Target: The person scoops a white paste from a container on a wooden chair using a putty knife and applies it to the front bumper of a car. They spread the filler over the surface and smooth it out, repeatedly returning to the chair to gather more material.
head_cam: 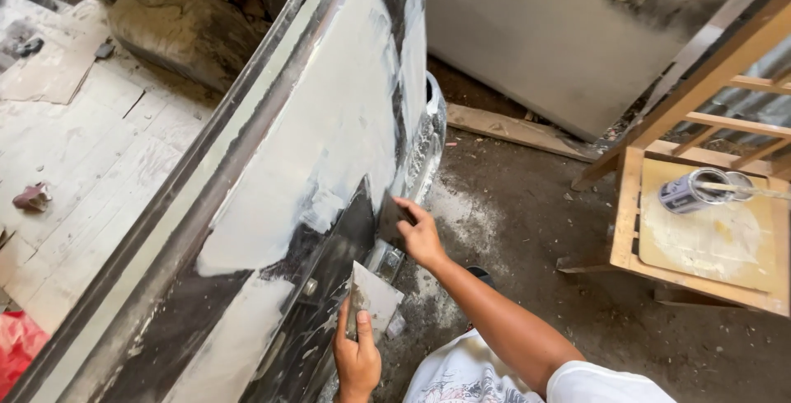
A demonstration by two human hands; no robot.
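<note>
A tall tilted vehicle side panel (329, 123), dark metal smeared with patches of white filler, runs from upper right to lower left. My right hand (418, 234) presses a small dark scraper blade (389, 215) against the panel's lower edge. Lower down, my left hand (356, 358) grips a wider flat spreader plate (372, 294) smeared with grey-white filler, held close to the panel.
A wooden stand (626, 205) at right carries a board (709, 242) with filler residue and an open tin can (690, 190) with a stick across it. Dirt floor (527, 230) lies between. A plank floor (74, 156) at left, a grey panel (544, 32) behind.
</note>
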